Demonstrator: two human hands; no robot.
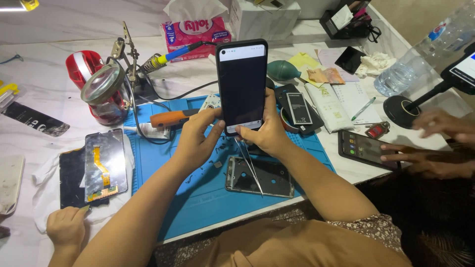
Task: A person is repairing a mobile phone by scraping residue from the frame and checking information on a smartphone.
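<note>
A flat blue rubber mat (pixel 198 198) lies under both hands, its surface ribbed with shallow trays. Above it stands a glossy black phone (pixel 242 86), a tall rounded slab held upright between the hands. The left hand (pixel 195 141) curls at its lower left edge, thumb and fingertips pinching the corner. The right hand (pixel 267 131) wraps the lower right edge, fingers closed behind the glass, with thin steel tweezers (pixel 250 168) slanting down from its palm. Just below the right hand lies a bare metal phone frame (pixel 260 177), rectangular and dull grey. Left of the left hand rests a loose screen panel (pixel 104 165) with an orange ribbon strip.
</note>
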